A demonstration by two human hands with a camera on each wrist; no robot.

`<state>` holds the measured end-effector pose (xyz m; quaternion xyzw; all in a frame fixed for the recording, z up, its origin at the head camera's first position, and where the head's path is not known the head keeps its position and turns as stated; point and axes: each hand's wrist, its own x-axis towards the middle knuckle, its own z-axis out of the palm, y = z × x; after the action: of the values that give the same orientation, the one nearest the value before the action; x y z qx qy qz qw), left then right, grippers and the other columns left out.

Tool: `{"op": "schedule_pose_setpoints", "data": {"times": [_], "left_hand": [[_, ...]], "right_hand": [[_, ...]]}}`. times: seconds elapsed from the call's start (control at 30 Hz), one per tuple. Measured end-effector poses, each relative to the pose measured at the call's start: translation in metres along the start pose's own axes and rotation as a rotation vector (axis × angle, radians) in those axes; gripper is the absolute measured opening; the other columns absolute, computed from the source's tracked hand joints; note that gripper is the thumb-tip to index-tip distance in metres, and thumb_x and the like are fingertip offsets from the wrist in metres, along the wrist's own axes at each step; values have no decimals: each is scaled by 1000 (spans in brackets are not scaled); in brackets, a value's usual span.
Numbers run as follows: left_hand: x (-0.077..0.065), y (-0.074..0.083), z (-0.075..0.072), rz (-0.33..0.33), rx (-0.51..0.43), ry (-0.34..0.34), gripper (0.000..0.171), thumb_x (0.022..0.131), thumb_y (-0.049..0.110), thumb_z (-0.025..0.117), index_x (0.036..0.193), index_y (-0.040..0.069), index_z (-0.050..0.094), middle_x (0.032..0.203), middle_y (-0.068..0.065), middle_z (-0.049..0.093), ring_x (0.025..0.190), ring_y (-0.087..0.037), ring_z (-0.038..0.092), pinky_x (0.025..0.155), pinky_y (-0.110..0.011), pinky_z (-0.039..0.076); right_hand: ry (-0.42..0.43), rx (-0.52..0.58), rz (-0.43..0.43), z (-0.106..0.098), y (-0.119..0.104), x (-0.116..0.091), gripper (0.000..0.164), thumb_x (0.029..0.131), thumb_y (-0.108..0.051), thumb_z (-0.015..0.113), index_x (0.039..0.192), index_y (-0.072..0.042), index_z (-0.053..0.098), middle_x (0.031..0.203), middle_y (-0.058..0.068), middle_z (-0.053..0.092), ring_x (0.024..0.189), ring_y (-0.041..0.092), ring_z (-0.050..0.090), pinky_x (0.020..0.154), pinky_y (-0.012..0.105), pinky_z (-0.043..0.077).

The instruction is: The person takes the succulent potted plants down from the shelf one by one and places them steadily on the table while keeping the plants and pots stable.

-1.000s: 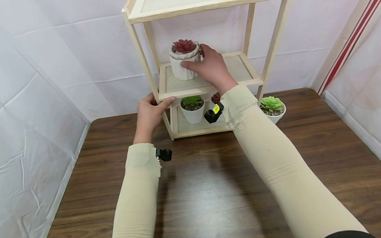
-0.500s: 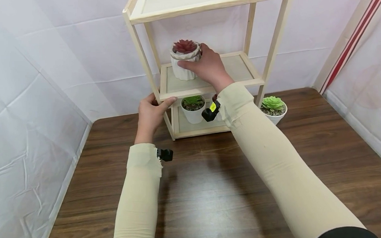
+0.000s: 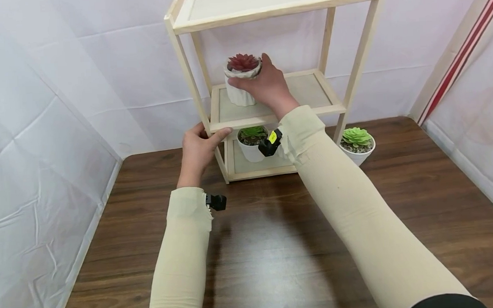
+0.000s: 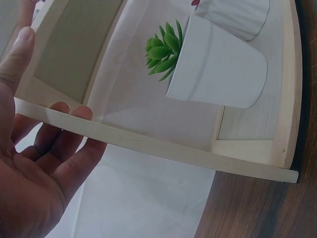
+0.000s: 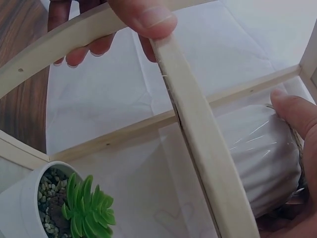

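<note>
Rack [image 3: 277, 11]: pale wood, three-tiered; ribbed white pot [image 3: 240, 95] with red succulent [image 3: 243, 62] on middle shelf [image 3: 310, 90].
Right hand [image 3: 268, 83]: fingers gripping that pot.
Left hand [image 3: 198, 147]: fingers curled round rack's left front post [image 3: 188, 73].
Bottom shelf [image 3: 263, 173]: smooth white pot [image 3: 251, 153], green succulent [image 3: 252, 131].

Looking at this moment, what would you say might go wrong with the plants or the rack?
The right hand holds the white ribbed pot by its upper part, so the pot could slip or tip. The left hand grips the rack near its middle shelf; a tug there might shift the frame and jostle the green potted plant below.
</note>
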<state>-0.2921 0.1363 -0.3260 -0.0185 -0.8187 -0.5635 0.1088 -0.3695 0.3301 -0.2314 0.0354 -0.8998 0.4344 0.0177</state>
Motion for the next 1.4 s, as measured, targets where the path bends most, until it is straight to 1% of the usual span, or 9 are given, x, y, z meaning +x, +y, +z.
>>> {"op": "schedule_pose_setpoints", "data": {"times": [0.1, 0.23, 0.33, 0.5, 0.6, 0.77, 0.93, 1.1, 1.4], "left_hand": [[0, 0, 0, -1, -5, -5, 61, 72, 63, 74, 109, 15, 69, 81, -3, 62, 75, -17, 57, 63, -30, 49], [-1, 0, 1, -1, -5, -3, 60, 73, 63, 74, 108, 15, 68, 81, -3, 62, 76, -17, 58, 63, -30, 49], [0, 1, 1, -2, -4, 0, 59, 73, 61, 75, 108, 14, 68, 81, -4, 62, 75, -16, 58, 63, -29, 50], [-1, 1, 0, -4, 0, -4, 58, 74, 61, 74, 108, 14, 68, 80, -4, 61, 75, -16, 57, 64, -29, 50], [-1, 1, 0, -5, 5, -4, 60, 73, 63, 74, 108, 15, 68, 81, -4, 61, 75, -16, 57, 64, -30, 50], [-1, 1, -1, -6, 7, -3, 62, 72, 64, 74, 110, 15, 68, 82, -4, 61, 78, -18, 58, 64, -30, 50], [0, 0, -2, 2, 1, -4, 61, 73, 63, 74, 110, 15, 68, 83, -4, 62, 78, -18, 58, 65, -30, 50], [-1, 0, -2, 1, 6, -4, 61, 73, 63, 74, 110, 15, 68, 82, -4, 61, 76, -16, 57, 64, -30, 50], [0, -1, 0, 3, -3, -9, 61, 73, 63, 74, 111, 16, 68, 83, -4, 62, 77, -17, 58, 63, -30, 49]], "right_hand": [[2, 11, -1, 0, 0, 1, 119, 72, -71, 69, 156, -30, -5, 162, 2, 21, 147, 18, 25, 117, 32, 28], [7, 26, -20, 0, 1, 3, 116, 72, -69, 70, 155, -35, -3, 160, 1, 25, 146, 19, 27, 117, 33, 29], [12, 44, -28, 1, 2, 4, 115, 72, -67, 72, 156, -31, 2, 159, 0, 29, 144, 17, 30, 116, 31, 30], [19, 74, -29, 1, 1, 5, 110, 70, -65, 75, 154, -24, 15, 152, 2, 40, 138, 15, 40, 111, 29, 35], [18, 76, -23, 1, 1, 6, 108, 70, -66, 76, 152, -22, 21, 150, 3, 42, 136, 14, 41, 110, 29, 36], [6, 87, -10, 2, 0, 6, 109, 68, -67, 76, 151, -21, 23, 151, 2, 41, 137, 14, 40, 111, 28, 35], [8, 101, -14, 3, 0, 7, 105, 69, -65, 76, 149, -20, 25, 149, 2, 43, 135, 13, 42, 110, 28, 36], [23, 82, -19, 3, 0, 7, 101, 71, -64, 75, 148, -18, 28, 147, 3, 45, 133, 14, 44, 108, 29, 38], [32, 61, -13, 3, 1, 7, 102, 71, -64, 75, 147, -17, 28, 146, 5, 46, 132, 15, 45, 108, 29, 39]]}}
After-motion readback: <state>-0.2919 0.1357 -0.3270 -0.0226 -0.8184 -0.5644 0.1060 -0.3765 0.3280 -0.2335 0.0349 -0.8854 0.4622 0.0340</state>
